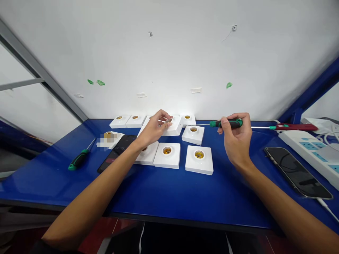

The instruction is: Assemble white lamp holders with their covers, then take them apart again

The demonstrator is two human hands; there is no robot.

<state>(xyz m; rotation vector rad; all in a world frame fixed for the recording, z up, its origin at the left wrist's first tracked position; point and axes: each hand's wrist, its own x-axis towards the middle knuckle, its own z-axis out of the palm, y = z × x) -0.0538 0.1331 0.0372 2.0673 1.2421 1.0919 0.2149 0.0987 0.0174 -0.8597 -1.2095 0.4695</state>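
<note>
My left hand is closed on a white square lamp holder, with its fingers at the round socket opening. The held lamp holder is slightly raised and its side faces right; the fingers partly cover it. My right hand grips a green-and-black screwdriver by the handle. Its thin shaft points left, the tip close to the right side of the held lamp holder. I cannot tell whether they touch. Just below the shaft sits another lamp holder with a brass-coloured socket.
More lamp holders lie in front and along the wall. At left are a second screwdriver and a dark phone. A red-handled screwdriver, another phone with a cable and a power strip lie right.
</note>
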